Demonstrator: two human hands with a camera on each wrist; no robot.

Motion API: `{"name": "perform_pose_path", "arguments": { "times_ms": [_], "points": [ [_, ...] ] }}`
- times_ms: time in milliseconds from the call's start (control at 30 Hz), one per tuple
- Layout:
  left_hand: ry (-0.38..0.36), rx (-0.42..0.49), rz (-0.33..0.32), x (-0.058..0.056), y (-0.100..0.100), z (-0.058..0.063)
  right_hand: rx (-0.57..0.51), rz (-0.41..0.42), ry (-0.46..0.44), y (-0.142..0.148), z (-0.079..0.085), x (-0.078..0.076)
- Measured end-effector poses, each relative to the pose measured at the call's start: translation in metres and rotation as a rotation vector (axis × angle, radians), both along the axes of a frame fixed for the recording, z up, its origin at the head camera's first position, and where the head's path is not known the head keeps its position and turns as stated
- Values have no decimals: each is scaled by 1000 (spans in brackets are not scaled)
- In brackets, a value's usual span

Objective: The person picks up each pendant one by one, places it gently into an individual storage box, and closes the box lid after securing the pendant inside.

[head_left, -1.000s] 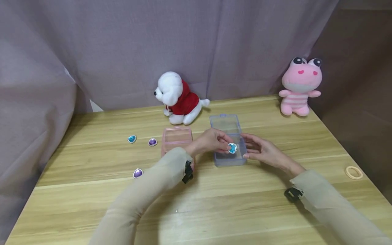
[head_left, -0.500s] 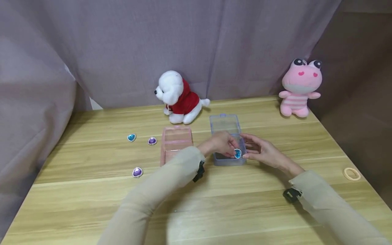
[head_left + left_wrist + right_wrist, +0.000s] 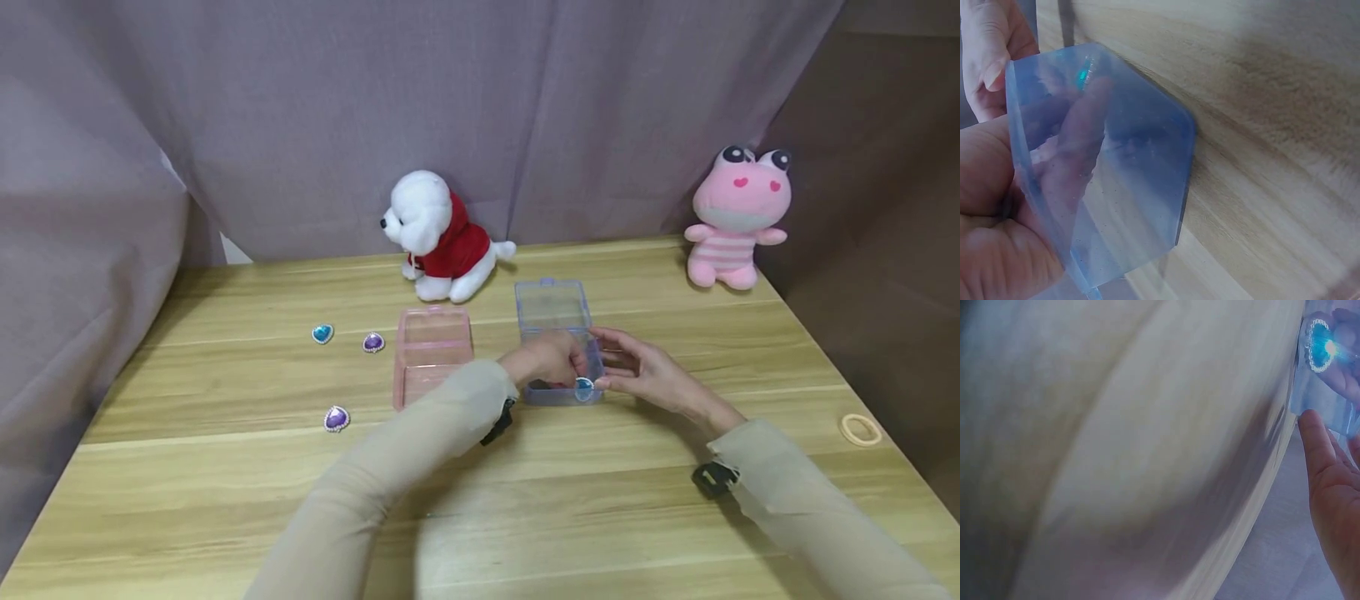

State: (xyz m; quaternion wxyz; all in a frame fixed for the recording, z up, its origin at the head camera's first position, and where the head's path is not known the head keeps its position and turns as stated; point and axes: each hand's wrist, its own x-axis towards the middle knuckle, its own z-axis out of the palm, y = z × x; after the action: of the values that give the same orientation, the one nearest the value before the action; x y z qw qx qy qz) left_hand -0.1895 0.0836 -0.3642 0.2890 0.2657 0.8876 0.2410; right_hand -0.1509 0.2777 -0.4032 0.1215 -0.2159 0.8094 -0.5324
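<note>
Tabletop (image 3: 570,517): blue gem (image 3: 584,389) pinched in left hand (image 3: 551,357), loose-fingered right hand (image 3: 647,368) against bluish box (image 3: 553,397)

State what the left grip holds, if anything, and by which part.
The left grip seems to hold the blue gem inside the clear box; the exact part pinched is hidden.

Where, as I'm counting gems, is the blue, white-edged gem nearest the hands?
In the head view, the gem is right of centre, inside the translucent bluish plastic box, between left hand and right hand.
</note>
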Motion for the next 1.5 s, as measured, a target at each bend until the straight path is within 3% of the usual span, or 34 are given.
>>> {"name": "perform_pose_path", "arguments": {
  "times_ms": [467, 567, 667, 733, 833, 933, 1033, 1200, 1333, 1500],
  "points": [
    [74, -50, -27, 2, -2, 2, -24, 17, 16, -1, -2, 0],
    [87, -25, -29, 2, -6, 6, -12, 11, 11, 0, -3, 1],
    [54, 82, -4, 1, -22, 19, -9, 7, 10, 0, -5, 1],
    [-5, 195, 39, -1, -41, 32, -14, 5, 15, 0, -5, 2],
    [-84, 367, 142, -8, -87, 48, -26, 2, 23, 0, -5, 1],
    [-111, 472, 278, -18, -147, 51, -26, 4, 29, -1, -4, -1],
    [-71, 472, 450, -27, -211, 38, -25, 12, 29, -2, -4, -1],
    [38, 331, 711, -25, -293, 7, -30, 14, 33, -1, -4, 0],
    [66, 289, 807, -19, -320, -12, -33, 16, 39, -2, -4, 0],
    [72, 280, 847, -17, -327, -27, -35, 21, 38, -2, -5, -1]
  ]
}}
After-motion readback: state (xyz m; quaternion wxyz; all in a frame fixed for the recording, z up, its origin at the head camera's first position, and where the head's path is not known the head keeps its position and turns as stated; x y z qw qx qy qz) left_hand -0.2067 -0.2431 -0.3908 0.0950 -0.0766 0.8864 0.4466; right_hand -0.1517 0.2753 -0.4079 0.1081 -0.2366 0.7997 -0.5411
